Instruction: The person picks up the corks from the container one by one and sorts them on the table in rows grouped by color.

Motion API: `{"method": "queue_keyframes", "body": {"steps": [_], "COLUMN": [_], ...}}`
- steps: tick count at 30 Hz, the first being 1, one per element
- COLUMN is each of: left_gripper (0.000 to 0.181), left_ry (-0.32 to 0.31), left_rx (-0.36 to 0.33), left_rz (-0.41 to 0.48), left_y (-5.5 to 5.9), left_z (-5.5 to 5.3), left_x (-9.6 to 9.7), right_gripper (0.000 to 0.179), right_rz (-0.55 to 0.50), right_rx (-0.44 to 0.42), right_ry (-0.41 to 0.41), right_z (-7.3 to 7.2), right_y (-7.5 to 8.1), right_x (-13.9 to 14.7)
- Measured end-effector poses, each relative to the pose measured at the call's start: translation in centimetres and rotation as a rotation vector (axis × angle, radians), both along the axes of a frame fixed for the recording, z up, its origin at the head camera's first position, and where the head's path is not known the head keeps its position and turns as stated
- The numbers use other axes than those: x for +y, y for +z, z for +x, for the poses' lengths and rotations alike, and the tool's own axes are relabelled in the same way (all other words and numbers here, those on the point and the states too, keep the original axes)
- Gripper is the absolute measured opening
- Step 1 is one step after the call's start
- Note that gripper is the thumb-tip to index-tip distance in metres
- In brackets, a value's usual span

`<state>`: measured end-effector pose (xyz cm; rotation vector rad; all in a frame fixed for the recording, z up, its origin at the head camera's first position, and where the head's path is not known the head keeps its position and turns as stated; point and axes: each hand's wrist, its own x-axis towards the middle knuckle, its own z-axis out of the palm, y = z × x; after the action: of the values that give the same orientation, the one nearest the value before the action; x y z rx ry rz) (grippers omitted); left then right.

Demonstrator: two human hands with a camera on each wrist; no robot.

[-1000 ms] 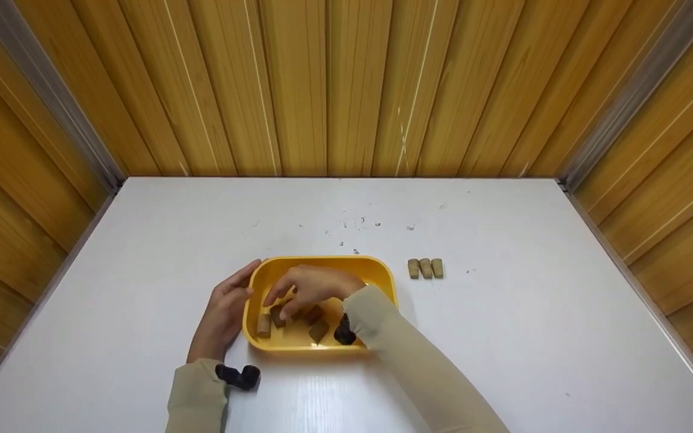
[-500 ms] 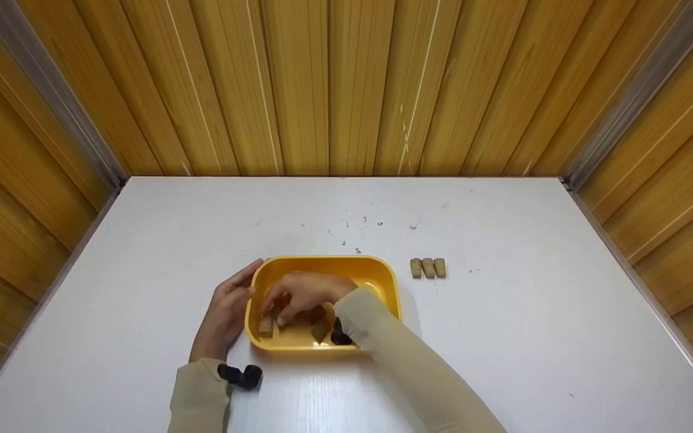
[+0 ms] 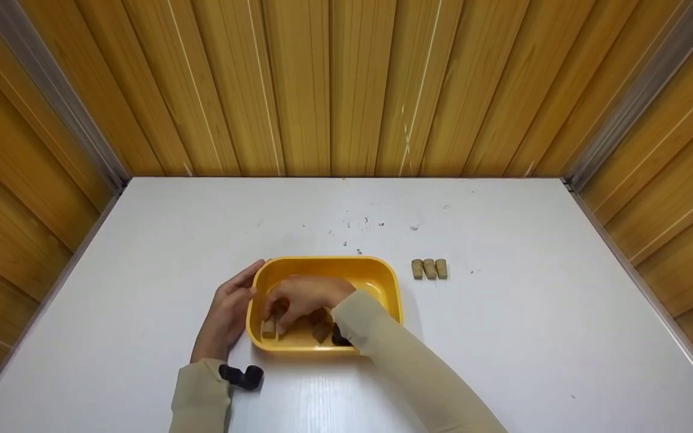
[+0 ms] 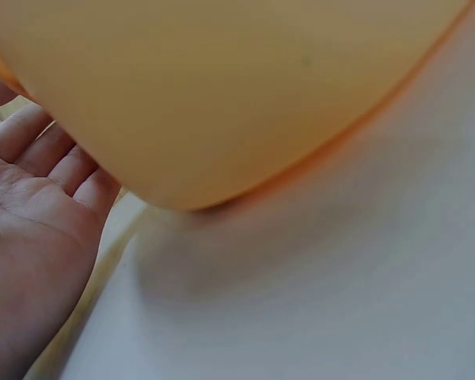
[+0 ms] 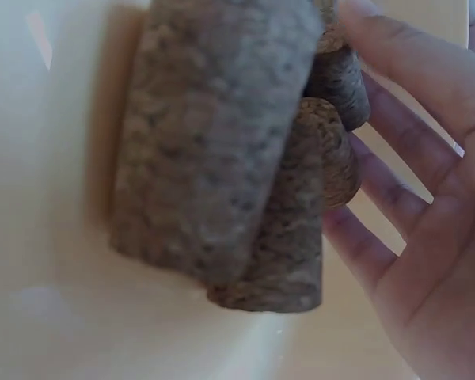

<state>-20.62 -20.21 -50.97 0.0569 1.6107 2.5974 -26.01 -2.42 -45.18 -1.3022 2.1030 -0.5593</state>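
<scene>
The person's left hand [image 3: 226, 310] lies along the outside of the yellow tray [image 3: 375, 278], thumb by the rim, fingers nearly straight, steadying it, I'd say. The right hand [image 3: 309, 294] is down inside, thumb and fingers curved to a narrow arch among the loose corks [image 3: 269, 329] at the tray's left end; whether they pinch one I can't tell, since the hand hides part of them and the corks overlap from the wrist side. Three more corks [image 3: 429, 269] sit side by side on the bench [image 3: 533, 337], right of the tray. My reading is that another cork is being picked out; the next move calls for a sure pinch on just one, then lifting it clear of its neighbours and the wall
</scene>
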Motion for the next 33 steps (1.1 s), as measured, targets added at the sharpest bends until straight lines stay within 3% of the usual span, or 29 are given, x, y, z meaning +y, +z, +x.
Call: {"method": "queue_keyframes", "body": {"steps": [5,13,21,27,33], "left_gripper": [0.057,0.058,0.058,0.057,0.057], "left_ry": [-0.007,-0.016,-0.010,-0.010,-0.012], "left_rx": [0.004,-0.006,-0.001,0.000,-0.010], "left_rz": [0.019,-0.007,-0.008,-0.021,0.007], "left_y": [-0.01,0.01,-0.01,-0.01,-0.14], "left_z": [-0.01,-0.04,-0.04,-0.04,-0.08], "left_x": [0.01,0.02,0.02,0.01,-0.02], "right_gripper": [0.021,0.019,0.021,0.013,0.012], "right_rz": [-0.013,-0.070,-0.002,0.035,0.045], "right_rx": [0.063,0.117,0.024,0.014,-0.004], "right_ry": [-0.013,0.065,0.012,-0.060,-0.072], "right_z": [0.39,0.35,0.50,0.79,0.88], "right_y": [0.19,-0.11,0.11,0.37,0.31], "right_x": [-0.41,-0.62,-0.40,-0.14,-0.05]}}
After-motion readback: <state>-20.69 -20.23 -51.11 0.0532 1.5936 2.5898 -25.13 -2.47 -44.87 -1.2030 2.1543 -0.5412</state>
